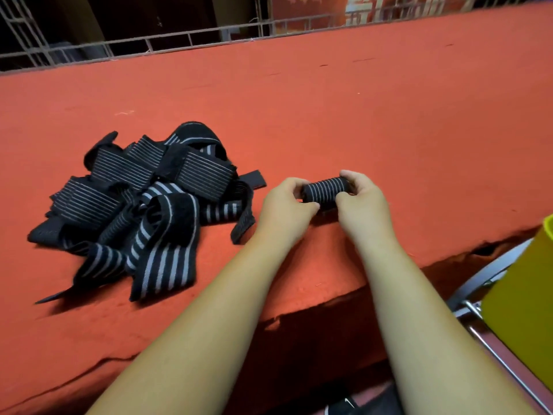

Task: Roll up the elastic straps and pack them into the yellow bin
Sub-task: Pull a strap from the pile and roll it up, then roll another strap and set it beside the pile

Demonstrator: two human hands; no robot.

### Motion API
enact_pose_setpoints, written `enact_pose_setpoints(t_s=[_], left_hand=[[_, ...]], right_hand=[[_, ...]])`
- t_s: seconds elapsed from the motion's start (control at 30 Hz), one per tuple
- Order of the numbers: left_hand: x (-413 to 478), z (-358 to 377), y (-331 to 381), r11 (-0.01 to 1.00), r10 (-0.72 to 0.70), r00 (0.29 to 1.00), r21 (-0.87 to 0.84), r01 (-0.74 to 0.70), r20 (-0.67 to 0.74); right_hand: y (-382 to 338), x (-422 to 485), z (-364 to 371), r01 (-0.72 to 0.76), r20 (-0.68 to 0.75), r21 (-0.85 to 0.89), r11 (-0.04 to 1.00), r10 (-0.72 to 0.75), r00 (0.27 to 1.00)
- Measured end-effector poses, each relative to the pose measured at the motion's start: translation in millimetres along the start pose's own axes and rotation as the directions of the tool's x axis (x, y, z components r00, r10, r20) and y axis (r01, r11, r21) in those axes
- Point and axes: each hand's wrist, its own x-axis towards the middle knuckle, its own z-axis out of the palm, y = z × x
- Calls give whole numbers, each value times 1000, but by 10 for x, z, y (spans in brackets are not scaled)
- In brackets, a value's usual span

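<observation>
A rolled black elastic strap with thin grey stripes (pixel 326 191) lies sideways just above the red table, held at both ends. My left hand (pixel 285 206) pinches its left end and my right hand (pixel 363 199) grips its right end, fingers curled over the top. A loose pile of unrolled black-and-grey straps (pixel 143 202) lies on the table to the left of my hands. The yellow bin (pixel 520 322) stands at the lower right, below the table's edge, with only part of its side showing.
The red cloth-covered table (pixel 329 115) stretches far back to a metal railing (pixel 179 43). Its front edge runs diagonally under my forearms. A metal chair frame (pixel 478 283) sits under the yellow bin at the right.
</observation>
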Motion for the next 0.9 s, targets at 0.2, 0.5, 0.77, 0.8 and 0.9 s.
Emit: enact_pose_setpoints(t_s=[0.2, 0.5, 0.77, 0.8, 0.9], left_hand=[[20, 234, -177, 997, -4, 999, 81, 0, 45], [-306, -110, 24, 986, 96, 995, 137, -92, -20], [-457, -706, -200, 916, 55, 972, 400, 41, -227], [-451, -744, -249, 898, 14, 979, 434, 77, -203], [-449, -866, -369, 888, 11, 987, 456, 65, -162]], right_hand=[[277, 126, -1, -24, 5, -134, 991, 25, 1000], [154, -1, -16, 45, -137, -142, 989, -65, 989], [-124, -322, 280, 205, -155, -2, 979, -203, 967], [-146, -350, 334, 221, -146, 0, 975, -219, 965], [-212, -394, 498, 229, -48, 43, 973, -227, 973]])
